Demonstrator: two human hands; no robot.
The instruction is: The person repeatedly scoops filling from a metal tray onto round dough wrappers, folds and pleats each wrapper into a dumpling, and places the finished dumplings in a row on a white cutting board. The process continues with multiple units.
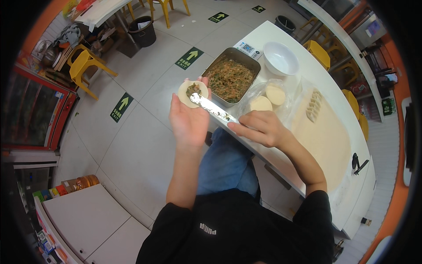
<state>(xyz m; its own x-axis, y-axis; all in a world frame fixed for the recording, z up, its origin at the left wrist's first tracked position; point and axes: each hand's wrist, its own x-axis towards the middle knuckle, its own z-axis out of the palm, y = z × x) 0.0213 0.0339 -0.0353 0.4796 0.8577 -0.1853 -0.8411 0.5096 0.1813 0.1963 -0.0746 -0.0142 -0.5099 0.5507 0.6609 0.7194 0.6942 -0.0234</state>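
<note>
On my upturned left hand [191, 120] lies a round dumpling wrapper [184, 100] with a small heap of minced filling [194, 88] in its middle. My right hand [260, 128] grips a flat metal spatula [214, 109], smeared with bits of filling, whose rounded tip touches the heap. Beside my left hand, a rectangular metal container [223, 104] holds more chopped filling [232, 77]. Two stacks of wrappers, a lower one [261, 104] and an upper one [275, 94], sit in clear plastic just beyond my right hand. A row of folded dumplings [314, 105] lies on a pale mat [323, 142].
The white table [260, 36] also bears a white bowl [281, 58] and a small black stand [357, 165]. Its near edge runs beneath my right forearm. A yellow stool [86, 66] and a black bin [142, 32] stand on the tiled floor; a white cabinet [87, 219] is at lower left.
</note>
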